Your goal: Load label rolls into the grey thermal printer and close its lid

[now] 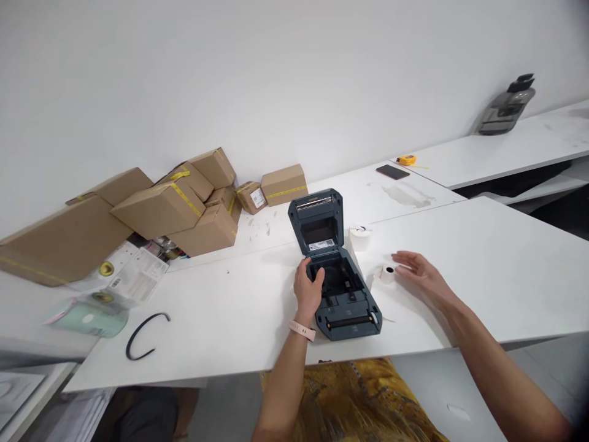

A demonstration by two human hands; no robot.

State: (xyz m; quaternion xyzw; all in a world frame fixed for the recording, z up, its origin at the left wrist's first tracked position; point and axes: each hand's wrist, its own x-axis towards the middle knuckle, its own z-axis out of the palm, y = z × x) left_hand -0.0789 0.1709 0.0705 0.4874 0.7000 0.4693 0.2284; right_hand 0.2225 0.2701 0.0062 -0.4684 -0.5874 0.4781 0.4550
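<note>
A dark grey label printer [347,322] stands on the white table with its lid [316,212] raised and its inner bay bare. My left hand [308,288] grips the printer's left wall, thumb over the inner side. To the right of the printer lies a small white paper roll [387,274] with a dark core. My right hand [416,273] is beside that roll, fingers stretched and apart; the fingertips come close to it, and I cannot tell if they touch. Behind it stands a larger white roll [361,239], partly next to the lid.
Stacked cardboard boxes [161,209] fill the back left. A black headband [131,337] and a mint-green pack [92,318] lie at the left. At the back right are a phone [392,172], a yellow tape measure [407,160] and a clear bottle [504,113]. The table's front edge runs before me.
</note>
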